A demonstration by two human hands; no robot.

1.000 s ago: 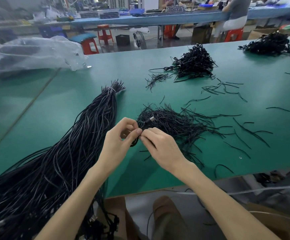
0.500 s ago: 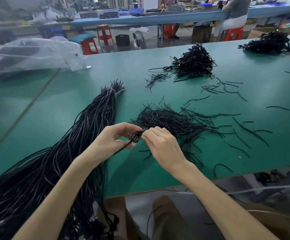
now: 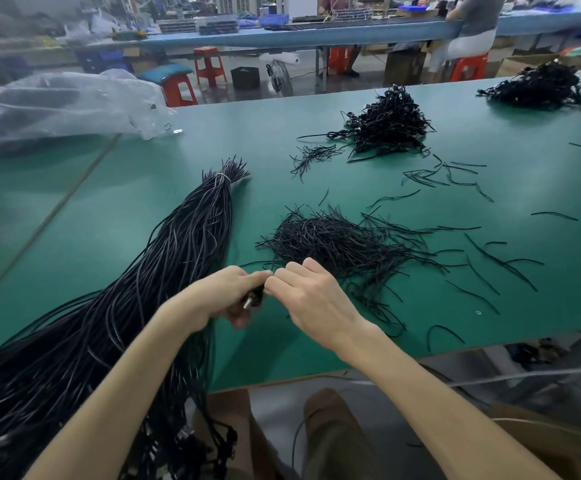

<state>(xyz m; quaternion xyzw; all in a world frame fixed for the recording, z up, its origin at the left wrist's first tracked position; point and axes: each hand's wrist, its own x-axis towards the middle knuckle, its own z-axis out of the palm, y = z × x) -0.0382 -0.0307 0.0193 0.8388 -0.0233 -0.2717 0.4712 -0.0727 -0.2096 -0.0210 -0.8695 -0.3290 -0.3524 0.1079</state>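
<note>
i can read no lettering from here; whatever print sits on the blue crates (image 3: pixel 273 19) at the back is too blurred. the surface is a green worktop (image 3: pixel 109 209) in a workshop, with a long blue bench (image 3: pixel 317 31) behind it, red stools (image 3: pixel 210 65) and a small fan (image 3: pixel 277 76) on the floor between, and a seated person (image 3: pixel 472 29) at the far bench. a crumpled clear plastic bag (image 3: pixel 57 105) lies at the worktop's left rear. a long bundle of black cables (image 3: pixel 178 254), tied near its far end, runs from there down off the near edge on my left. just right of it lies a loose pile of thin black ties (image 3: pixel 334 244), with stray ties scattered further right, and 2 heaps of finished coils (image 3: pixel 389 126) sit well back. both forearms come in from below and the hands meet just above the near part of the worktop, beside the tie pile. the left hand (image 3: pixel 226 292) is curled round a short cable (image 3: pixel 249 301), its metal plug tip showing under the fingers. the right hand (image 3: pixel 310 299) is knuckles up, its fingertips pinching the same cable at the top, touching the left fingertips.
</note>
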